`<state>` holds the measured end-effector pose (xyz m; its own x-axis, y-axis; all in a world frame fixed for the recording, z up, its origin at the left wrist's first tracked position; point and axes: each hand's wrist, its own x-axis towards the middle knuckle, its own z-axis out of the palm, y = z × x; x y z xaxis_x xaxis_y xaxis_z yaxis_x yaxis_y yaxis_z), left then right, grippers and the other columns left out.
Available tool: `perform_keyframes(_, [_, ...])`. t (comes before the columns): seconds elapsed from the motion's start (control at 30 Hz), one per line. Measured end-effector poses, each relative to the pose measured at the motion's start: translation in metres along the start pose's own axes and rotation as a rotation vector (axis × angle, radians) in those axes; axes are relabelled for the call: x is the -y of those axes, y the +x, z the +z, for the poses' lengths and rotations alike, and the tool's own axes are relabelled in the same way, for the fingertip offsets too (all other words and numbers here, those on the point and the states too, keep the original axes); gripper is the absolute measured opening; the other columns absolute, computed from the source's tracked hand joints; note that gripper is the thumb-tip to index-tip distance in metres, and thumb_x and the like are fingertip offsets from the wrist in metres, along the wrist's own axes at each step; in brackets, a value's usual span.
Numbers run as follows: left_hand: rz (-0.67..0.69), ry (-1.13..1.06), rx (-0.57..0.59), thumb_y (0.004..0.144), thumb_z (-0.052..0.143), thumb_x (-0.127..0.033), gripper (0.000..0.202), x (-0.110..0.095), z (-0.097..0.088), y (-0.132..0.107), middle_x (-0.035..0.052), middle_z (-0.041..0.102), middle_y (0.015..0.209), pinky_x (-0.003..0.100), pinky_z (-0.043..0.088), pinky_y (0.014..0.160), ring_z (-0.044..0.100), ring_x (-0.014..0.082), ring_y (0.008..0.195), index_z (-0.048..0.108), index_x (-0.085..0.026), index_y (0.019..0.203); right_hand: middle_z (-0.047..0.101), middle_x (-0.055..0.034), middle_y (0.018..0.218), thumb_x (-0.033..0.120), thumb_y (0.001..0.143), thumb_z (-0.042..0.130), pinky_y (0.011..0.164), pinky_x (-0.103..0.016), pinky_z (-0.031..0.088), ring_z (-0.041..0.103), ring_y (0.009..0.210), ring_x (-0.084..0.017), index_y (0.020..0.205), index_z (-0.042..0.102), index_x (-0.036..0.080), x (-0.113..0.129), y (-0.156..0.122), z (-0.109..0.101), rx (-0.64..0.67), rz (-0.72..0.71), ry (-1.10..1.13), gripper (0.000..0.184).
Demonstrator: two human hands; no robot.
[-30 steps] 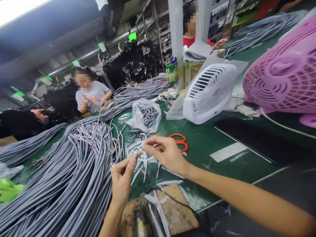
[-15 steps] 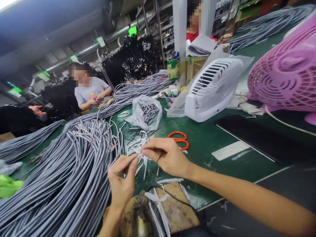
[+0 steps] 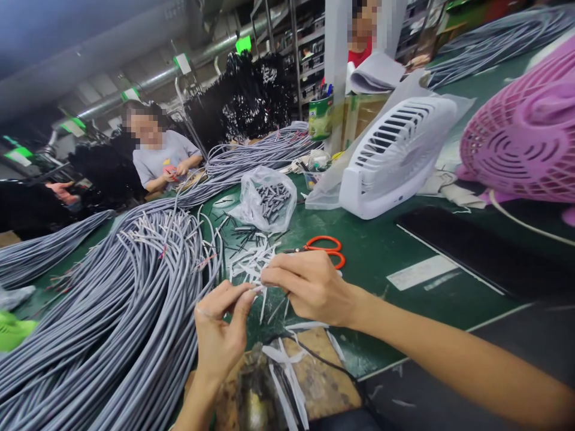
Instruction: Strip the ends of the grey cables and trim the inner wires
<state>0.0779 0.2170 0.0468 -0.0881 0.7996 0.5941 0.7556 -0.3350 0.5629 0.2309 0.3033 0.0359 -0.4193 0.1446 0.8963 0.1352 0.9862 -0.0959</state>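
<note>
My left hand pinches the end of a thin grey cable between thumb and forefinger, just right of the big bundle of grey cables. My right hand is closed in a pinch against the left fingertips, on the same cable end. What sits at the tip is too small to make out. Under both hands lies a scatter of white strips and short dark tubes. Orange-handled scissors lie just beyond my right hand.
A clear bag of dark tubes sits behind the scatter. A white fan and a pink fan stand to the right. A worn wooden block lies near me. Another person in grey works across the green table.
My two hands have come together: the right hand dropped toward the left, and the fingertips now meet on the cable end. The view has shifted slightly.
</note>
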Motion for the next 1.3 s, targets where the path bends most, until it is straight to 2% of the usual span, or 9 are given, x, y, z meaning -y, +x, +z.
perform_keyframes(0.1, [-0.004,-0.015,0.021,0.08,0.056,-0.024,0.018,0.0,0.0,0.001,-0.0025,0.049,0.05,0.019,0.032,0.041,0.043,0.0081,0.044,0.072,-0.016,0.075,0.058,-0.0034,0.064,0.005,0.083,0.034,0.044,-0.021,0.034,0.048,0.049,-0.01,0.076,0.061,0.013,0.0,0.0,0.001,0.02,0.007,-0.049,0.029])
perform_keyframes(0.17, [-0.004,-0.023,0.015,0.081,0.055,-0.025,0.02,-0.001,-0.001,0.001,-0.0019,0.05,0.05,0.019,0.033,0.042,0.043,0.0087,0.044,0.072,-0.016,0.074,0.057,-0.0026,0.063,0.008,0.085,0.036,0.042,-0.021,0.033,0.046,0.048,-0.009,0.076,0.061,0.012,0.001,0.001,0.003,0.004,0.073,-0.072,0.027])
perform_keyframes(0.27, [0.01,0.014,-0.028,0.081,0.055,-0.024,0.019,-0.003,-0.003,0.001,-0.0019,0.05,0.049,0.019,0.032,0.04,0.042,0.0084,0.043,0.071,-0.016,0.074,0.059,-0.0034,0.068,0.015,0.086,0.045,0.049,-0.021,0.039,0.052,0.054,-0.01,0.08,0.062,0.012,0.001,0.002,0.002,-0.044,0.208,-0.078,0.018])
perform_keyframes(0.33, [0.024,0.059,-0.064,0.08,0.056,-0.023,0.018,-0.004,-0.004,0.002,-0.0023,0.048,0.048,0.019,0.031,0.039,0.04,0.0081,0.041,0.071,-0.016,0.075,0.062,-0.004,0.071,0.018,0.084,0.05,0.055,-0.022,0.043,0.056,0.061,-0.011,0.083,0.063,0.013,0.001,0.003,-0.001,-0.063,0.234,-0.039,0.014])
perform_keyframes(0.57, [0.077,0.149,-0.074,0.08,0.055,-0.021,0.017,-0.003,-0.006,0.0,-0.0014,0.051,0.05,0.02,0.034,0.041,0.043,0.0085,0.042,0.071,-0.015,0.075,0.067,-0.0033,0.076,0.005,0.083,0.044,0.058,-0.024,0.042,0.054,0.064,-0.012,0.086,0.064,0.014,0.0,0.002,-0.004,-0.042,-0.052,-0.073,0.022])
perform_keyframes(0.9, [0.111,0.188,0.056,0.08,0.056,-0.019,0.014,0.002,-0.005,0.0,-0.0013,0.053,0.053,0.02,0.036,0.045,0.045,0.0086,0.046,0.069,-0.016,0.076,0.06,-0.0013,0.066,0.009,0.091,0.032,0.049,-0.026,0.029,0.046,0.055,-0.011,0.073,0.061,0.015,-0.004,0.002,-0.007,0.139,-0.177,-0.179,0.035])
perform_keyframes(1.03, [0.102,0.119,0.068,0.08,0.057,-0.016,0.012,0.004,-0.005,0.0,-0.0024,0.05,0.052,0.02,0.035,0.044,0.044,0.0076,0.045,0.069,-0.016,0.077,0.055,-0.0026,0.065,0.009,0.088,0.032,0.05,-0.025,0.03,0.046,0.055,-0.012,0.072,0.06,0.013,-0.001,0.001,-0.005,0.156,-0.098,-0.157,0.033])
perform_keyframes(1.2, [0.151,0.004,0.068,0.078,0.057,-0.014,0.011,0.003,-0.008,-0.001,-0.0016,0.055,0.056,0.019,0.035,0.043,0.046,0.0077,0.046,0.068,-0.016,0.08,0.052,-0.0022,0.068,0.012,0.084,0.04,0.047,-0.022,0.032,0.045,0.052,-0.01,0.077,0.06,0.012,-0.001,-0.001,0.004,0.211,0.174,0.029,0.021])
perform_keyframes(1.3, [0.164,0.035,0.018,0.078,0.057,-0.014,0.012,0.0,-0.01,-0.001,-0.0021,0.054,0.053,0.02,0.034,0.042,0.045,0.0075,0.044,0.068,-0.016,0.078,0.054,-0.0021,0.068,0.013,0.085,0.044,0.052,-0.021,0.039,0.049,0.057,-0.01,0.078,0.061,0.012,-0.003,0.0,0.006,0.129,0.267,0.188,0.018])
